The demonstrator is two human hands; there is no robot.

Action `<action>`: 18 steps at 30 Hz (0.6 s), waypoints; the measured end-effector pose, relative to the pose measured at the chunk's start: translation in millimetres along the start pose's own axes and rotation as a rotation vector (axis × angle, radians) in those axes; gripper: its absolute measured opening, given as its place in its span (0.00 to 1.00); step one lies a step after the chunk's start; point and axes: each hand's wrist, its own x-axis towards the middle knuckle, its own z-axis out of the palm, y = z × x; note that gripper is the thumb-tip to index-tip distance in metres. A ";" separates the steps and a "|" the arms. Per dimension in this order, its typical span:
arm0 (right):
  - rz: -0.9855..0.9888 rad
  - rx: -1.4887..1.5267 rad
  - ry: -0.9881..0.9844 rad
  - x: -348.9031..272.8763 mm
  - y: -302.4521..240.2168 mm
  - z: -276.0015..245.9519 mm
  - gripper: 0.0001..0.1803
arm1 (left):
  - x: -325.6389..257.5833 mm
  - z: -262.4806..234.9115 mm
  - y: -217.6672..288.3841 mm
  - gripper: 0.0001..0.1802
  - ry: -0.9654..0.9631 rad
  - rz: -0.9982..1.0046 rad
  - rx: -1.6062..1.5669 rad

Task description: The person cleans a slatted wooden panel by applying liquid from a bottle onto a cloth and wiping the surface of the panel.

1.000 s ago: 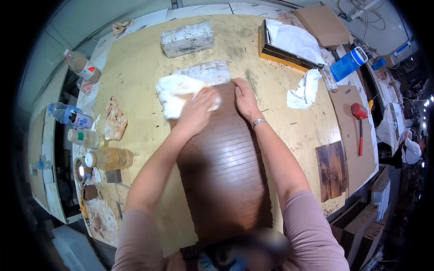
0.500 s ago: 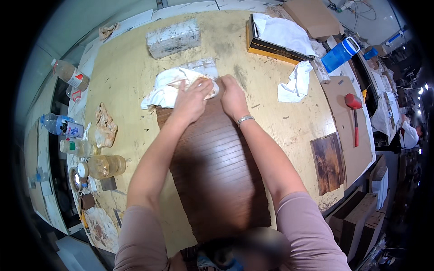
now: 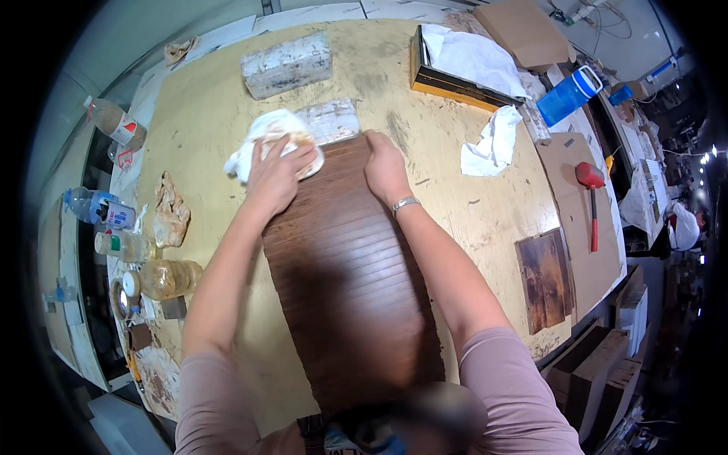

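A long, dark brown grooved wooden panel (image 3: 356, 254) stretches lengthwise away from me over the table. My left hand (image 3: 274, 176) presses a bunched white cloth (image 3: 267, 123) with brown stains against the panel's far left corner. Its fingers are spread slightly and bent over the cloth. At the far right corner my right hand (image 3: 387, 168) grips the panel's edge, its fingertips partly hidden. Just beyond the panel's far end shows a pale, tape-wrapped block (image 3: 334, 120); whether it bears the panel I cannot tell.
Another wrapped block (image 3: 287, 67) lies farther back. Bottles, including a jar of yellowish liquid (image 3: 171, 279), line the left edge beside a stained rag (image 3: 172, 212). On the right are a white cloth (image 3: 491, 142), a box (image 3: 474, 91), a blue bottle (image 3: 569, 95), a red mallet (image 3: 591, 199) and stained boards (image 3: 544, 280).
My left hand has slid the cloth leftward from the middle of the panel's far end to its left corner. My right hand stays at the right corner.
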 end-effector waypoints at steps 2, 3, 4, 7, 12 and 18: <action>-0.021 -0.002 0.038 -1.1 1.1 2.5 0.22 | 0.3 14.1 -1.1 0.26 0.075 0.039 0.001; 0.002 -0.001 0.008 -4.4 -1.8 5.7 0.22 | 6.2 15.7 7.6 0.27 0.095 0.063 0.009; 0.023 -0.003 -0.017 -3.3 -6.0 6.7 0.22 | 15.3 15.8 16.1 0.27 0.121 0.091 0.016; 0.034 -0.010 -0.034 -0.6 -9.3 6.4 0.22 | 28.3 13.2 22.9 0.29 0.094 0.105 0.023; 0.058 -0.047 -0.039 -0.3 -6.9 -0.5 0.22 | -17.4 12.7 -6.7 0.28 0.096 -0.006 -0.010; 0.055 -0.032 -0.072 -0.4 -11.9 3.7 0.22 | 1.6 8.9 21.7 0.28 0.047 0.055 -0.042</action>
